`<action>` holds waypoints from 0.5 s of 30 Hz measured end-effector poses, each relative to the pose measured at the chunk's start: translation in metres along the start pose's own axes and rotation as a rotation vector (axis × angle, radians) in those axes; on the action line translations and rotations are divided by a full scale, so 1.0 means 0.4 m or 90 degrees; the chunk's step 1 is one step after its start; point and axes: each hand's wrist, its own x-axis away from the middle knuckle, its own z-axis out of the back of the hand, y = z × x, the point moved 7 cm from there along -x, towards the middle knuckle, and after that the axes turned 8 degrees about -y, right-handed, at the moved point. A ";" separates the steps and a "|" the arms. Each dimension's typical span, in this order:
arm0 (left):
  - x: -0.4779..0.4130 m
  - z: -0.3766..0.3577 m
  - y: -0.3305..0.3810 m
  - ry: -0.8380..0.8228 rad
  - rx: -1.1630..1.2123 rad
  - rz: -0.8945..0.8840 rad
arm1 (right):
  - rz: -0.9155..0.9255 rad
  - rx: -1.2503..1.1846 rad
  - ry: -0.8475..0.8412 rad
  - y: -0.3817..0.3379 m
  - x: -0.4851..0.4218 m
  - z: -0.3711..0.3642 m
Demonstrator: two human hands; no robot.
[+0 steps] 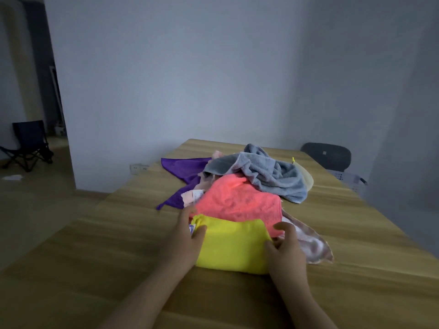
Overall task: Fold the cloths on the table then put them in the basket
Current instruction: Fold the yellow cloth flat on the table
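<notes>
1. A dark folding camp chair is standing at the far left, in the space beyond the wall's edge.
2. A small white scrap is lying on the wood-toned floor just in front of that chair; what it is cannot be told.
3. A white socket is sitting low on the pale wall, near the floor.
4. The dark back of an office chair is showing upright at the far right, close to the room's corner.
5. A pale, slim upright strip is standing in the dim passage at the left, with small blurred items at its foot.
</notes>
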 end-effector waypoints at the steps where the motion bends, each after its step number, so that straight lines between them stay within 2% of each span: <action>1: -0.004 -0.005 0.001 -0.028 0.010 -0.022 | 0.002 0.014 0.003 0.002 -0.002 0.005; 4: -0.008 -0.023 0.009 -0.128 -0.039 -0.053 | 0.014 0.061 -0.024 -0.003 -0.003 0.013; 8: -0.008 -0.046 0.010 -0.219 0.045 -0.067 | 0.040 0.051 -0.085 -0.010 -0.008 0.002; 11: -0.003 -0.050 0.000 -0.218 0.043 -0.062 | 0.078 0.061 -0.057 -0.011 -0.006 0.009; 15: 0.007 -0.052 0.009 -0.175 -0.013 -0.039 | 0.038 0.091 -0.020 -0.006 0.016 0.025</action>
